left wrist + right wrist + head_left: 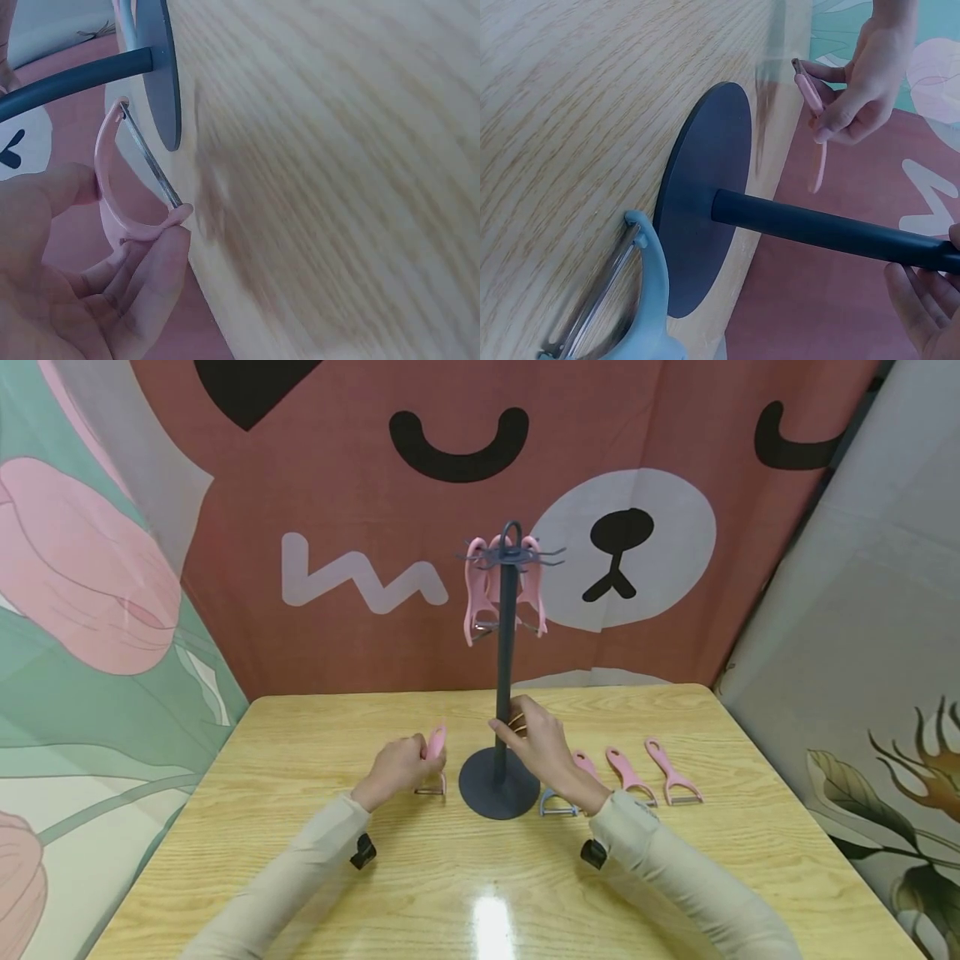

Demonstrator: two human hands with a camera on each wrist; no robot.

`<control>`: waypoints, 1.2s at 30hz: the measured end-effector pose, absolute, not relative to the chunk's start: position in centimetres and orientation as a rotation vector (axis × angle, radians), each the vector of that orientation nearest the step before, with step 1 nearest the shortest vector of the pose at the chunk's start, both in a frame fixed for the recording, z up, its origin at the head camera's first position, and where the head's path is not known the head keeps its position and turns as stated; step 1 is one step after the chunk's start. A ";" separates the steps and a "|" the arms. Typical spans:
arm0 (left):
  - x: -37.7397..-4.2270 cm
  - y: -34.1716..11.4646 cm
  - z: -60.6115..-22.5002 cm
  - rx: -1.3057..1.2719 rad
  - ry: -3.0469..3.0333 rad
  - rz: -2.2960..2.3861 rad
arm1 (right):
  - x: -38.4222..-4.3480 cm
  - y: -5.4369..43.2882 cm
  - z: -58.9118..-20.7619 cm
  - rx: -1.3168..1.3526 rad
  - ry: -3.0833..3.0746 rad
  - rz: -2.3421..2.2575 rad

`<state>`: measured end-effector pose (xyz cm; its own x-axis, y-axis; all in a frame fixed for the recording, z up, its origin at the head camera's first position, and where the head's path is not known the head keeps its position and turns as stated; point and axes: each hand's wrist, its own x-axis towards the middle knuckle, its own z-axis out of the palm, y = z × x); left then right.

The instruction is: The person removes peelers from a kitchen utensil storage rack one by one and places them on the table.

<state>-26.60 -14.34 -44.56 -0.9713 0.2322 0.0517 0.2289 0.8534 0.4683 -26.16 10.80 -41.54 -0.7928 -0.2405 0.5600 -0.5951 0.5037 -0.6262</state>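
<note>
Holding stand (506,652) in right grip (542,745), pinching pink peeler (437,742) in left grip (401,768); probably light, stiff, slick; best taken by handle (819,169), off blade (151,157).

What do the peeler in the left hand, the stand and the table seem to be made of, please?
Peeler: probably smooth plastic, evenly pink, with a shiny metal blade. Stand: likely painted metal, evenly dark, softly sheened; plastic possible. Table: glossy wood or laminate; grain shows, light glares.
</note>
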 end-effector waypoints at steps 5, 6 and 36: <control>-26.4 -14.1 -44.9 0.329 2.970 0.739 | -26.2 10.8 -41.5 0.701 -2.340 1.196; -26.4 -14.0 -45.1 0.321 2.955 0.735 | -26.2 10.8 -41.5 0.703 -2.338 1.195; -26.0 -13.3 -46.1 0.290 2.978 0.532 | -26.1 10.8 -41.0 0.711 -2.352 1.157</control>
